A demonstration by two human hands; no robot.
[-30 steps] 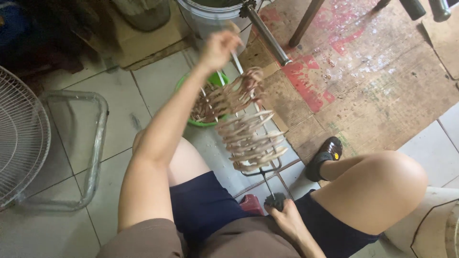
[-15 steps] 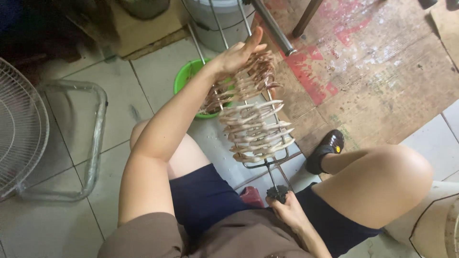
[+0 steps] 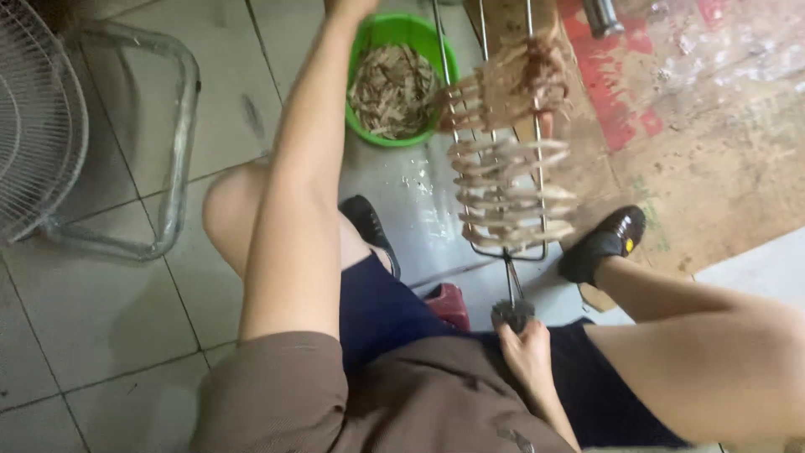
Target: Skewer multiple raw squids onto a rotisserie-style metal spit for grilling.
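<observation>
Shiny wire grill rack [image 3: 503, 168] — glossy plastic bowl [image 3: 402, 33]

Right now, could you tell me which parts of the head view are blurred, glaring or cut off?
In the head view, the wire grill rack and the pale strips clamped in it are smeared by motion blur; the wet floor tiles beside the green bowl show glare; the left hand is cut by the top edge; the right hand on the rack's handle is fairly sharp; daylight is soft, shadows faint.

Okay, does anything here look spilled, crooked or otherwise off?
Nothing looks spilled. The wire grill rack packed with pale strips is held tilted above the floor by the right hand, beside the green plastic bowl of scraps; the left hand is out of frame.
</observation>
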